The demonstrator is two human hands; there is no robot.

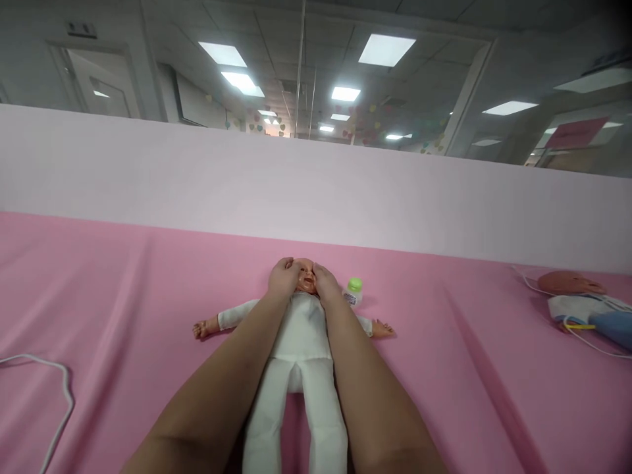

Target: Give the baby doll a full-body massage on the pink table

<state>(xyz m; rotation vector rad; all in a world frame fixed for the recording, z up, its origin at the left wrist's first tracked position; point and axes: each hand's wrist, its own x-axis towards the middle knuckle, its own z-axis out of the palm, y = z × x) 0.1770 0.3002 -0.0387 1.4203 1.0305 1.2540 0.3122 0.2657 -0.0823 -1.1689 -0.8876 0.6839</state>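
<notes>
A baby doll in a white suit lies on its back on the pink cloth, arms spread, legs towards me. Both my forearms reach out over its body. My left hand rests on the left side of the doll's head and my right hand on the right side, fingers curved against the face. The face shows between the two hands. A small white bottle with a green cap stands just right of my right hand, beside the doll's shoulder.
The pink cloth covers the whole surface up to a pale pink wall behind. A second doll with a blue object and thin cables lies at the far right. A white cable loops at the lower left.
</notes>
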